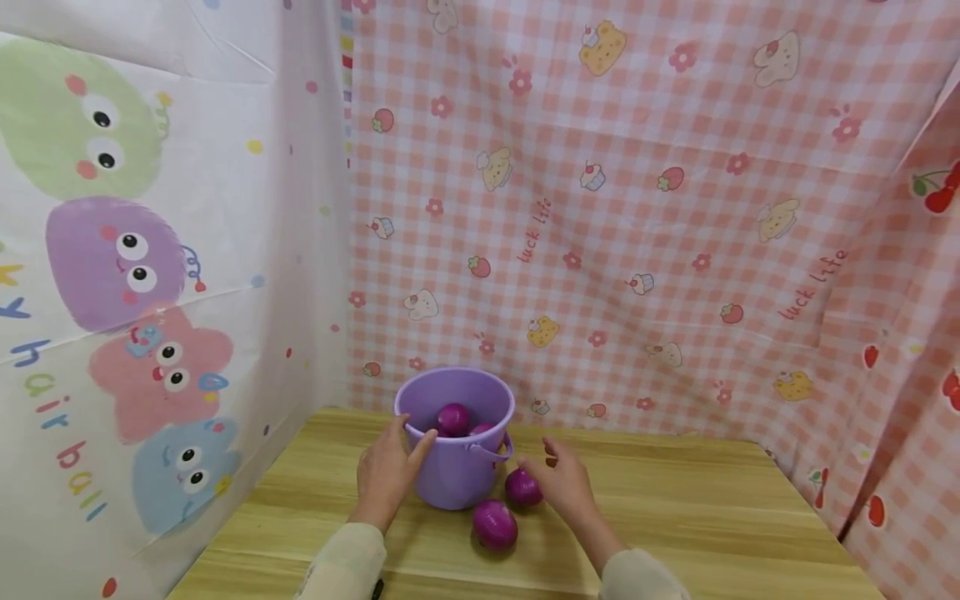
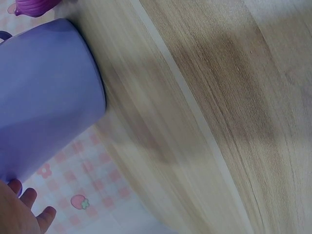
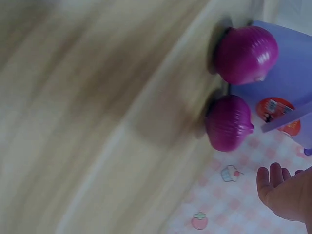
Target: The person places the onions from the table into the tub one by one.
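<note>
A purple bucket (image 1: 456, 475) with a side handle stands upright on the wooden table. My left hand (image 1: 386, 471) grips its near-left rim; in the left wrist view the fingers (image 2: 46, 219) show at the rim. Inside the bucket lie red onions, one (image 1: 453, 418) plainly seen and another (image 1: 481, 430) partly hidden by the rim. Two more red onions sit outside, one in front (image 1: 495, 525) and one (image 1: 523, 487) to the right. My right hand (image 1: 564, 479), fingers loosely bent and holding nothing, hovers beside the right onion (image 3: 229, 123), apart from it in the right wrist view.
A red round sticker (image 3: 279, 116) marks the bucket's side. Pink checked cloth (image 1: 637, 250) hangs behind the table (image 1: 675, 517), and white cartoon-printed cloth (image 1: 292, 250) hangs at the left. A small dark object (image 1: 377, 589) shows by the left sleeve.
</note>
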The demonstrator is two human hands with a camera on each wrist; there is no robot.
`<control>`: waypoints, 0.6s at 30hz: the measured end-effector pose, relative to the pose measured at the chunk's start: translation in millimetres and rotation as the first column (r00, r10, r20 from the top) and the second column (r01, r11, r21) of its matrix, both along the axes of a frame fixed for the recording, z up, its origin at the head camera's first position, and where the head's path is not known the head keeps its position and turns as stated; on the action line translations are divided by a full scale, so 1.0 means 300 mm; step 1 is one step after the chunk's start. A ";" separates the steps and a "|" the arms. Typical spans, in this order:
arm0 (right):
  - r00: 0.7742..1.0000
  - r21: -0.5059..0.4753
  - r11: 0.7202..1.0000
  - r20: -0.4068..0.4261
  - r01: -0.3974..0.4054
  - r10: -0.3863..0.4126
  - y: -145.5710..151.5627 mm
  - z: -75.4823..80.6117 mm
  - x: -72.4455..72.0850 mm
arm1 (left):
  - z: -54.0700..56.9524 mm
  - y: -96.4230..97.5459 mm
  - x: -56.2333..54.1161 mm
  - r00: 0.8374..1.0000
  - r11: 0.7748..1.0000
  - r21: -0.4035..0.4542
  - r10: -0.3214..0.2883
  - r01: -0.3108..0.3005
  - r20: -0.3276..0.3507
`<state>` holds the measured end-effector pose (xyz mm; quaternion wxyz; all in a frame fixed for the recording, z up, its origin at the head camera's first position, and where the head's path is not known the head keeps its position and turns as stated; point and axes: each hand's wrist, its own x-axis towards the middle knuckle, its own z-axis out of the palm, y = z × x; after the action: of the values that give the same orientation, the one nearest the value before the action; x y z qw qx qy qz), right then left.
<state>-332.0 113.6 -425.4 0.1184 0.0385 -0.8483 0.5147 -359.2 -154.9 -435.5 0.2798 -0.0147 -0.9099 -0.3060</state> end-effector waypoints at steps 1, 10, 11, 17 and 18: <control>1.000 -0.006 1.000 0.008 0.001 -0.001 0.001 -0.009 0.005 | 0.000 0.000 0.000 1.000 1.000 0.000 0.001 -0.001 -0.001; 0.999 -0.048 0.999 0.046 -0.021 0.023 -0.014 -0.117 0.033 | -0.001 -0.001 0.001 1.000 1.000 0.001 0.007 -0.007 -0.002; 0.998 -0.046 0.999 0.052 -0.019 0.021 -0.018 -0.128 0.037 | 0.001 0.000 0.002 1.000 1.000 0.001 0.006 -0.006 -0.002; 0.996 -0.033 0.999 0.092 -0.015 0.018 -0.045 -0.167 0.062 | 0.005 0.003 0.005 1.000 1.000 0.003 0.003 -0.003 -0.001; 0.995 -0.030 0.999 0.093 -0.021 0.023 -0.049 -0.171 0.065 | 0.005 0.003 0.005 1.000 1.000 0.003 0.002 -0.002 0.000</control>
<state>-312.5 98.9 -476.6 0.0734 0.0221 -0.8449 0.5294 -357.8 -154.1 -434.1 0.2800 -0.0133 -0.9095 -0.3069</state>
